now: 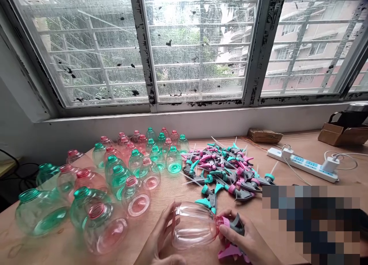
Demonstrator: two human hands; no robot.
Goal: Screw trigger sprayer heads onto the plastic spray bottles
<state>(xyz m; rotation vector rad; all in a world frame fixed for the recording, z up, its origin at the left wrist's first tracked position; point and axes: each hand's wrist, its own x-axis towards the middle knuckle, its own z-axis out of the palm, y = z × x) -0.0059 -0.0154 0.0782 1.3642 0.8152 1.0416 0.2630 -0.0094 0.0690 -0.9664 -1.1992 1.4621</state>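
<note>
A clear pink plastic bottle [194, 226] lies on its side between my hands, its neck toward the right. My left hand [161, 238] is wrapped round the base end of the bottle. At the neck, my right hand [240, 234] grips a pink and grey spray head [227, 222], whose pink collar sits against the bottle's neck. Whether it is fully threaded I cannot tell. Below my right hand shows a pink trigger [231, 252]. Just beyond the bottle lies a turquoise and grey spray head [209, 200].
Several pink and green bottles, such as a green bottle [43, 211], stand at the left. A heap of spray heads [221, 165] lies in the middle. Behind it are a brown packet [264, 136], a white power strip [304, 165] and a cardboard box [343, 129]. A blurred-out patch covers the right front.
</note>
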